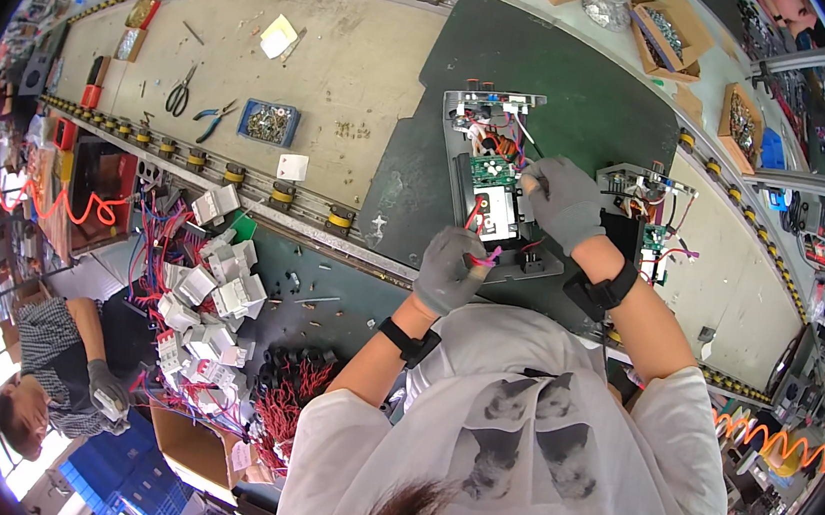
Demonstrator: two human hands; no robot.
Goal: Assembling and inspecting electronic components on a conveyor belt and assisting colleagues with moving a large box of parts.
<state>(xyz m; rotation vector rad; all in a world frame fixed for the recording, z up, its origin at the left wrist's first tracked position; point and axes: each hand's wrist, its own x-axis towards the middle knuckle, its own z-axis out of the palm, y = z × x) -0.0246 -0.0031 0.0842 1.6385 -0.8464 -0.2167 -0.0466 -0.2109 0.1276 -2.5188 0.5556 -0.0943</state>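
Note:
A grey metal chassis (458, 147) with a green circuit board (493, 171), coiled wires and a white block (499, 214) lies on the dark green mat. My gloved left hand (449, 269) is closed at its near edge, with red wires (478, 214) at its fingers and pink-purple ends (488, 258) sticking out beside them. My gloved right hand (564, 205) is at the chassis's right side, fingers curled together next to the board. What it grips, if anything, is hidden behind the fingers. A second open assembly (656, 193) with wires stands to the right.
Roller rails (232, 175) border the pale bench, which carries pliers (214, 120), cutters (179, 92) and a blue tray (268, 123) of small parts. White wired units (212, 282) are piled at left, near a co-worker (61, 351). Cardboard boxes of fasteners (665, 38) line the far side.

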